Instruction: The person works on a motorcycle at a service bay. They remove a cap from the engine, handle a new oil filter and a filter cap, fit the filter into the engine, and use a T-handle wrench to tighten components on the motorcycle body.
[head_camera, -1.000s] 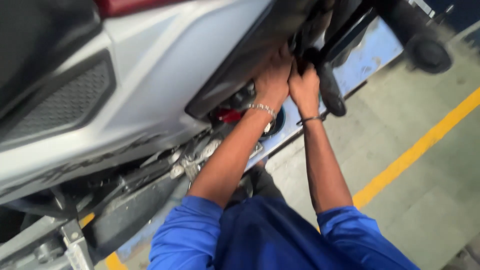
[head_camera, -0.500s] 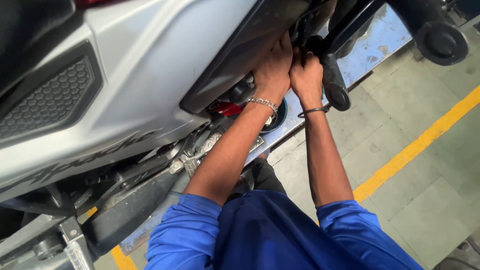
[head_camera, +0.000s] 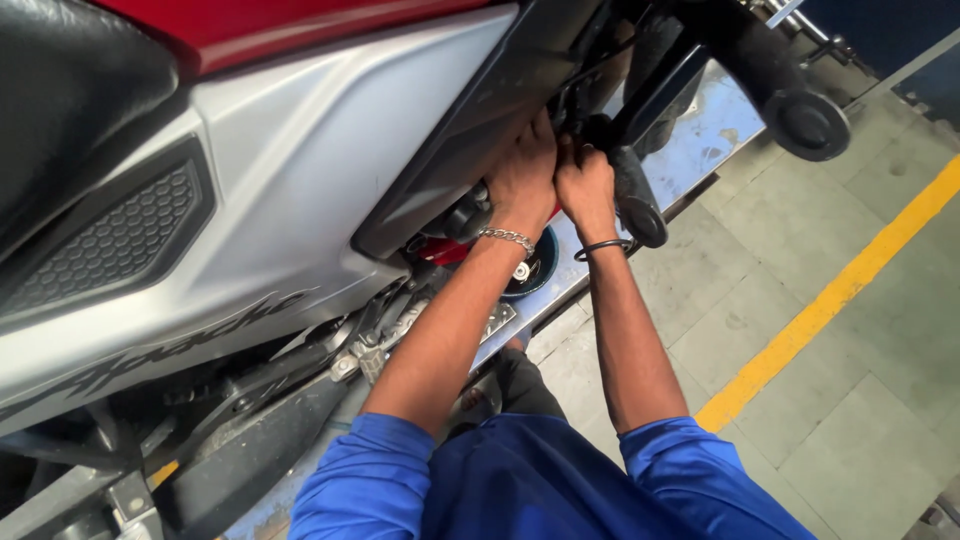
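Observation:
A motorcycle with a silver side panel (head_camera: 300, 170), black seat (head_camera: 70, 90) and red bodywork fills the upper left. My left hand (head_camera: 522, 180), with a chain bracelet at the wrist, reaches up under the dark lower edge of the panel. Close beside it, my right hand (head_camera: 587, 185), wearing a thin black band, works at the same spot near a black foot peg (head_camera: 637, 195). Both hands have curled fingers pressed into the dark gap, and the fingertips and whatever they touch are hidden.
A second black peg or bar end (head_camera: 805, 120) juts out at upper right. Below the hands lie a blue round container (head_camera: 535, 265) and the lift platform's metal edge (head_camera: 700, 140). Grey tiled floor with a yellow line (head_camera: 830, 300) spreads to the right.
Both hands stay at the same spot under the panel. The camera has shifted, so the seat and red bodywork show more at the top left.

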